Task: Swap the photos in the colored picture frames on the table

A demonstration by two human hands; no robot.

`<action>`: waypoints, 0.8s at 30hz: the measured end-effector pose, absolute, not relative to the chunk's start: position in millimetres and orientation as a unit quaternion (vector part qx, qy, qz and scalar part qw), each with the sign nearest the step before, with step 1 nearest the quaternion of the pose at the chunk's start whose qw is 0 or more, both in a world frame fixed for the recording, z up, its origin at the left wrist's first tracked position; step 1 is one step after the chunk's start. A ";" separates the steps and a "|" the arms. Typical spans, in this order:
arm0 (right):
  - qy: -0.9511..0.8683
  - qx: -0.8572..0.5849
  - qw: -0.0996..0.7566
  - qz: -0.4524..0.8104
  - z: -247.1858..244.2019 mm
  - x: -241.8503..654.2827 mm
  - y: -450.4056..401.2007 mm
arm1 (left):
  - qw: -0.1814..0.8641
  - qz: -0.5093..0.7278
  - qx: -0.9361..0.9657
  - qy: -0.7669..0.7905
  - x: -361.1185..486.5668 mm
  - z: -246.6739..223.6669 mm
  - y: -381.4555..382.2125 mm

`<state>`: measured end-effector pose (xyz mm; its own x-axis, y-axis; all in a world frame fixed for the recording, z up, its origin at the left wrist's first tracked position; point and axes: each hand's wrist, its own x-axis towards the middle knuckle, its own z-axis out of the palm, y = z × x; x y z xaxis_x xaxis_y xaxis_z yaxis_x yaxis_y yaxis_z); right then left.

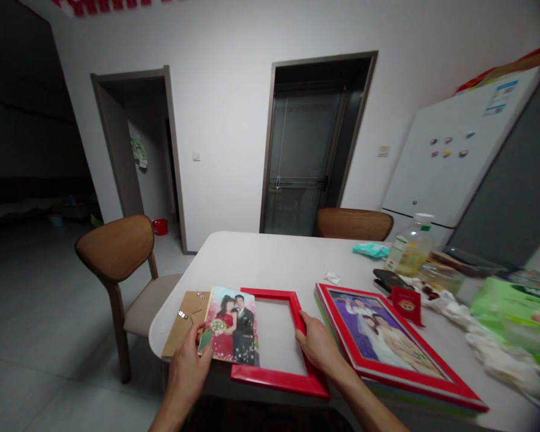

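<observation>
My left hand [189, 358] is closed on the left edge of a wedding photo [234, 339], which shows a couple with a bouquet. A small green patch shows between my thumb and fingers; I cannot tell whether it belongs to the photo. Under the photo's left side lies a brown backing board [176, 337] with metal clips. The photo overlaps the left part of an empty red picture frame [276, 377]. Around the right side of that frame, my right hand [317, 343] is closed, fingers wrapped over the bar.
On the right lies a larger red-framed wedding picture [378, 336]. Beyond it are a black object [389, 279], a red packet [406, 306], a bottle [411, 246], a green package [515, 312] and crumpled tissue [499, 354]. Wooden chairs [117, 246] stand around the white table [252, 255].
</observation>
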<state>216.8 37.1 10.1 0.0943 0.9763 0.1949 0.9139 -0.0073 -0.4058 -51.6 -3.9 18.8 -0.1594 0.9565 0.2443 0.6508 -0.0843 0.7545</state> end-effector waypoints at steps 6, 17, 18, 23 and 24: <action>-0.683 -0.713 0.154 0.024 4.3 218.5 37.6 | 0.127 0.308 0.677 0.657 -51.7 11.2 -7.4; -0.693 -0.623 0.341 0.124 8.3 182.9 31.6 | 0.042 0.322 0.746 0.581 -48.0 8.3 -11.7; -0.681 -0.615 0.357 0.174 7.4 177.1 33.0 | 0.044 0.326 0.755 0.567 -45.8 7.7 -13.3; -0.615 -0.593 0.404 0.327 -1.3 156.4 46.0 | 0.050 0.304 0.797 0.520 -33.5 2.9 -19.3; -0.604 -0.588 0.410 0.348 -2.5 153.4 48.4 | 0.048 0.295 0.806 0.511 -31.2 1.5 -19.0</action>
<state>153.4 48.4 -2.5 0.0289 0.9959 0.0854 0.4245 0.0651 -0.9031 -31.2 -19.0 1.5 0.3035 0.8519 0.4269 0.7953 -0.4732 0.3789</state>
